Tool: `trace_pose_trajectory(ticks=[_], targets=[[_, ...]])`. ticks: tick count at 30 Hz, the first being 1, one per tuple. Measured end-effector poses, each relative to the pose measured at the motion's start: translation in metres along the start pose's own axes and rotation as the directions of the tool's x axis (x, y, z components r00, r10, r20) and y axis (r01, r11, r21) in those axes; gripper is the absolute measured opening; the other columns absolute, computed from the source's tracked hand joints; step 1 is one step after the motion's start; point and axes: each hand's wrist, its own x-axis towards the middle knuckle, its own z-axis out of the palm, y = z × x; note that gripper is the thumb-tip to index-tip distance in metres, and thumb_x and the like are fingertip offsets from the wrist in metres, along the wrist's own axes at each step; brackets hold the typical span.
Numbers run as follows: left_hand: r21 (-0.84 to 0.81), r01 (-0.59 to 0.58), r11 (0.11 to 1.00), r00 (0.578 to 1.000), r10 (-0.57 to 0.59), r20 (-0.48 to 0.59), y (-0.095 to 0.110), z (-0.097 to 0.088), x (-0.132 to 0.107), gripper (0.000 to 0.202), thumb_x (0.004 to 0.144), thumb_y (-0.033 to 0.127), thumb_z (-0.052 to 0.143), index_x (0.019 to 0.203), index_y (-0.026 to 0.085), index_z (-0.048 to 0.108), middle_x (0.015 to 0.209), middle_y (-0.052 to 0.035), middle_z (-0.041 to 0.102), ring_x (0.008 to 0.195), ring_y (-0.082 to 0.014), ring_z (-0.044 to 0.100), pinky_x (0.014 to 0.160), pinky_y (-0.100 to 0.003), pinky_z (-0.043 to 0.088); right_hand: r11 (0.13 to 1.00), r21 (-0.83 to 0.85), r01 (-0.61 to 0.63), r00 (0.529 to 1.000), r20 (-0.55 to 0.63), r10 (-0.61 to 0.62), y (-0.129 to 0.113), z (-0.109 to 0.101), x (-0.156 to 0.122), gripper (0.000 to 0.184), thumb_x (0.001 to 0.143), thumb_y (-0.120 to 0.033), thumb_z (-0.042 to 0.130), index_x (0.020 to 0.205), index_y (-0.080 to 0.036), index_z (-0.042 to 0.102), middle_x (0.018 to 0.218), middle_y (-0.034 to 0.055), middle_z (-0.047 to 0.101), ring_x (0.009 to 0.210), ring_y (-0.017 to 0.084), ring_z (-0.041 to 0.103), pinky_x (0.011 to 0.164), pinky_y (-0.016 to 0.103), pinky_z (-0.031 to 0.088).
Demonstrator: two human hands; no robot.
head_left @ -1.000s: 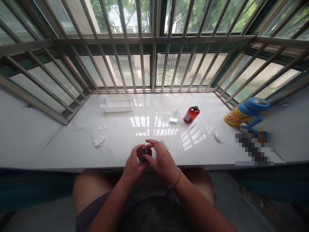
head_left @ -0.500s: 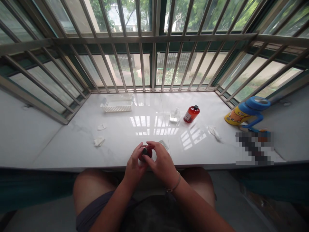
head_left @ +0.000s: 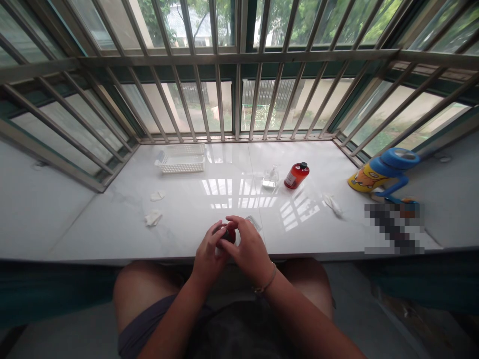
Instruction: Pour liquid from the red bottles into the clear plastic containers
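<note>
My left hand [head_left: 205, 257] is wrapped round a small dark red bottle [head_left: 226, 235] at the near edge of the white marble sill [head_left: 187, 219]. My right hand [head_left: 249, 249] closes over the bottle's top, fingers pinched on its cap, which is mostly hidden. A small clear piece [head_left: 254, 222] lies on the sill just behind my right fingers. Both hands touch the same bottle above my knees.
Farther back stand a red bottle with a black cap [head_left: 297, 175] and a small clear bottle [head_left: 271, 178]. A white slotted basket [head_left: 182, 158] sits back left. White wads [head_left: 153, 218] [head_left: 157, 196] lie left, another [head_left: 332, 203] right. A blue and yellow jug [head_left: 381, 172] stands far right. Window bars [head_left: 239, 89] close the back.
The metal cap that showed at the bottle's top is now covered by my right fingers, which have shifted round it. Both hands stay in the same spot.
</note>
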Motion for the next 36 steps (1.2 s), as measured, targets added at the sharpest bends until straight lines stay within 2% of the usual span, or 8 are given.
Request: trace_pose_trajectory(ticks=[5, 9, 13, 20, 24, 27, 32, 36], targets=[[0.034, 0.023, 0.999, 1.000, -0.023, -0.014, 0.001, 0.000, 0.000, 0.064, 0.098, 0.021, 0.073, 0.153, 0.036, 0.042, 0.156, -0.0125, 0.058, 0.148, -0.0303, 0.059, 0.116, -0.054, 0.058, 0.998, 0.057, -0.004, 0.996, 0.094, -0.001, -0.001, -0.011, 0.009, 0.056, 0.087, -0.012, 0.076, 0.137, -0.028, 0.061, 0.107, 0.0022, 0.077, 0.108, 0.026, 0.070, 0.101, 0.046, 0.056], [0.042, 0.022, 0.999, 1.000, -0.021, -0.012, 0.001, 0.001, 0.000, 0.065, 0.098, 0.023, 0.074, 0.152, 0.037, 0.042, 0.158, -0.0130, 0.056, 0.146, -0.0303, 0.060, 0.114, -0.053, 0.058, 0.995, 0.085, 0.060, 0.979, 0.190, -0.076, 0.001, -0.020, 0.012, 0.061, 0.091, -0.013, 0.072, 0.147, -0.028, 0.053, 0.123, 0.0043, 0.075, 0.121, 0.025, 0.066, 0.110, 0.048, 0.053], [0.014, 0.000, 1.000, 1.000, 0.001, -0.003, 0.000, 0.001, 0.000, 0.062, 0.100, 0.020, 0.070, 0.154, 0.035, 0.042, 0.158, -0.0139, 0.055, 0.146, -0.0296, 0.059, 0.113, -0.052, 0.059, 0.994, 0.049, 0.097, 0.986, 0.133, -0.102, 0.003, -0.012, 0.010, 0.065, 0.086, -0.019, 0.082, 0.145, -0.025, 0.056, 0.124, 0.0081, 0.070, 0.117, 0.026, 0.065, 0.108, 0.047, 0.055], [0.029, -0.029, 0.999, 0.999, 0.030, -0.024, -0.006, 0.002, -0.002, 0.064, 0.098, 0.020, 0.075, 0.153, 0.030, 0.044, 0.154, -0.0166, 0.059, 0.144, -0.0313, 0.061, 0.113, -0.055, 0.060, 0.994, 0.104, -0.021, 0.991, 0.135, 0.007, 0.005, -0.008, 0.013, 0.061, 0.085, -0.016, 0.081, 0.140, -0.026, 0.058, 0.114, 0.0035, 0.073, 0.112, 0.024, 0.067, 0.106, 0.045, 0.054], [0.036, -0.048, 0.998, 0.998, 0.049, -0.037, -0.005, 0.003, -0.001, 0.063, 0.098, 0.018, 0.074, 0.152, 0.029, 0.044, 0.155, -0.0171, 0.058, 0.143, -0.0306, 0.062, 0.111, -0.054, 0.061, 0.993, 0.101, 0.057, 0.971, 0.228, -0.079, 0.005, -0.019, 0.015, 0.063, 0.091, -0.016, 0.073, 0.148, -0.026, 0.051, 0.128, 0.0067, 0.072, 0.121, 0.024, 0.066, 0.110, 0.046, 0.052], [0.042, -0.076, 0.996, 0.996, 0.078, -0.046, -0.003, 0.003, 0.002, 0.061, 0.099, 0.018, 0.071, 0.153, 0.029, 0.045, 0.155, -0.0171, 0.058, 0.141, -0.0294, 0.063, 0.107, -0.051, 0.063, 0.988, 0.060, 0.141, 0.970, 0.192, -0.150, 0.004, -0.018, 0.014, 0.064, 0.090, -0.019, 0.077, 0.148, -0.025, 0.051, 0.134, 0.0093, 0.069, 0.123, 0.026, 0.065, 0.109, 0.046, 0.054], [0.063, -0.080, 0.995, 0.995, 0.084, -0.060, -0.001, 0.003, 0.005, 0.062, 0.099, 0.019, 0.071, 0.154, 0.028, 0.044, 0.151, -0.0163, 0.062, 0.141, -0.0296, 0.064, 0.108, -0.051, 0.063, 0.978, -0.068, 0.199, 0.974, 0.125, -0.189, 0.002, -0.008, 0.015, 0.054, 0.090, -0.014, 0.076, 0.141, -0.024, 0.060, 0.117, 0.0076, 0.073, 0.108, 0.026, 0.067, 0.099, 0.044, 0.056], [0.098, -0.088, 0.991, 0.990, 0.098, -0.101, -0.002, 0.007, 0.000, 0.066, 0.098, 0.022, 0.074, 0.155, 0.029, 0.042, 0.151, -0.0165, 0.063, 0.139, -0.0308, 0.066, 0.107, -0.052, 0.065, 0.951, -0.183, 0.248, 0.965, 0.136, -0.225, -0.002, -0.008, 0.015, 0.025, 0.090, -0.016, 0.080, 0.112, -0.023, 0.071, 0.101, 0.0054, 0.073, 0.099, 0.026, 0.065, 0.091, 0.041, 0.055]])
